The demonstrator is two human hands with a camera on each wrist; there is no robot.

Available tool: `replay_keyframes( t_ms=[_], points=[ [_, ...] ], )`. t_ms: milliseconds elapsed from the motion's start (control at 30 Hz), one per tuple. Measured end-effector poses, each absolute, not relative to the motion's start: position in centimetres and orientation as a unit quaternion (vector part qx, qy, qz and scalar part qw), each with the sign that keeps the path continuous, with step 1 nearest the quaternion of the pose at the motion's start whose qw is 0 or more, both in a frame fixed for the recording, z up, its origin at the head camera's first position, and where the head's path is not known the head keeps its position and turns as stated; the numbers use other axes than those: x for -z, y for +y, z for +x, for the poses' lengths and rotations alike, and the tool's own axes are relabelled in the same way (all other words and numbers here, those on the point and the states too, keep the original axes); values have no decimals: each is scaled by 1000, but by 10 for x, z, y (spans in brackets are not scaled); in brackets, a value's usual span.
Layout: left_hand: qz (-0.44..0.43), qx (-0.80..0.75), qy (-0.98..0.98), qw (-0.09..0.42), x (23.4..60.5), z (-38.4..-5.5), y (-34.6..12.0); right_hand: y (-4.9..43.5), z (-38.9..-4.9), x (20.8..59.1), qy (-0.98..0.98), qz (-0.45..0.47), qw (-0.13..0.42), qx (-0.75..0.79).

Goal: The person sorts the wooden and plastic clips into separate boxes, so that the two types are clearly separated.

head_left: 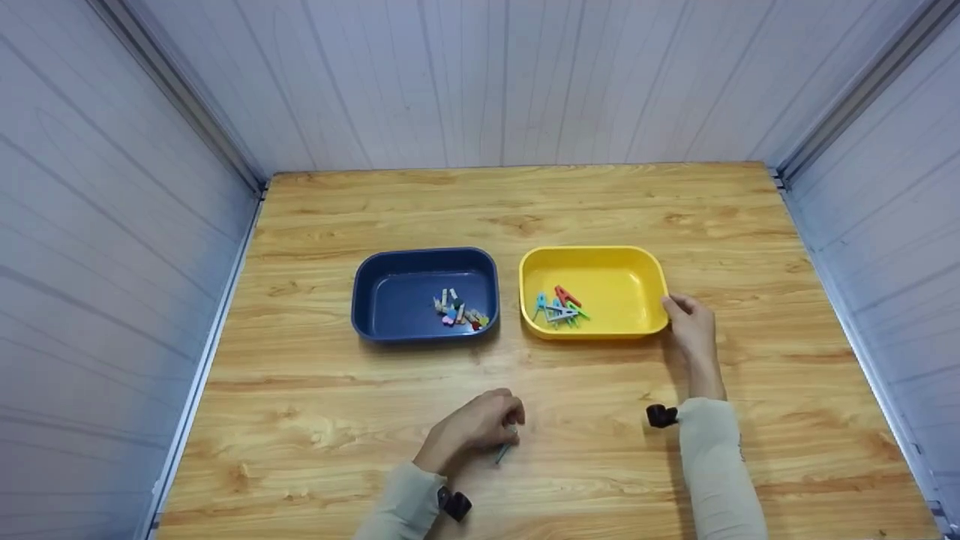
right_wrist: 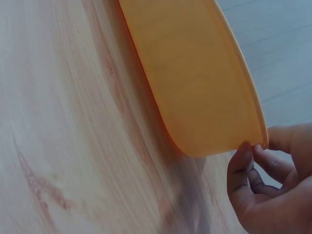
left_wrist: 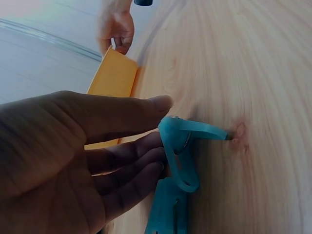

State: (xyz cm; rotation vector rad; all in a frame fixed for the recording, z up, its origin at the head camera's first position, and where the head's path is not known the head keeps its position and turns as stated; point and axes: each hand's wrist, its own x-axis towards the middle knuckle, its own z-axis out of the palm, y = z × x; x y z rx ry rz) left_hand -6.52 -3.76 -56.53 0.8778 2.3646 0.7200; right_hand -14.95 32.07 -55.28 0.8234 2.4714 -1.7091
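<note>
My left hand [head_left: 480,421] is low over the front middle of the table, its thumb and fingers around a teal plastic clothespin [left_wrist: 178,146]. A second teal piece [left_wrist: 168,207] shows just below that clothespin in the left wrist view. In the head view most of what this hand holds is hidden by the fingers. My right hand [head_left: 691,326] pinches the rim of the yellow tub [head_left: 592,335] at its right end, as the right wrist view shows. Several colored plastic clothespins [head_left: 562,309] lie in that tub's left part.
Left of the yellow tub stands a dark blue tub [head_left: 394,339], with a small gap between them. Several tiny clips with colorful decorations [head_left: 459,311] lie in its right part. Pale panel walls [head_left: 465,82] enclose the wooden table [head_left: 300,420] at the back and sides.
</note>
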Motion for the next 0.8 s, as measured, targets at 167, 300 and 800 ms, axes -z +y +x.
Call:
replay_keyframes(
  t_ms=[167,300,800],
  points=[
    [330,-234,878,255,563,-63,-36,321,-151,554,797,268,15,541],
    [337,-220,880,253,563,-63,-34,321,-151,555,796,268,11,542],
    [321,-247,874,267,565,-63,-33,322,-150,554,800,257,9,542]
  ],
)
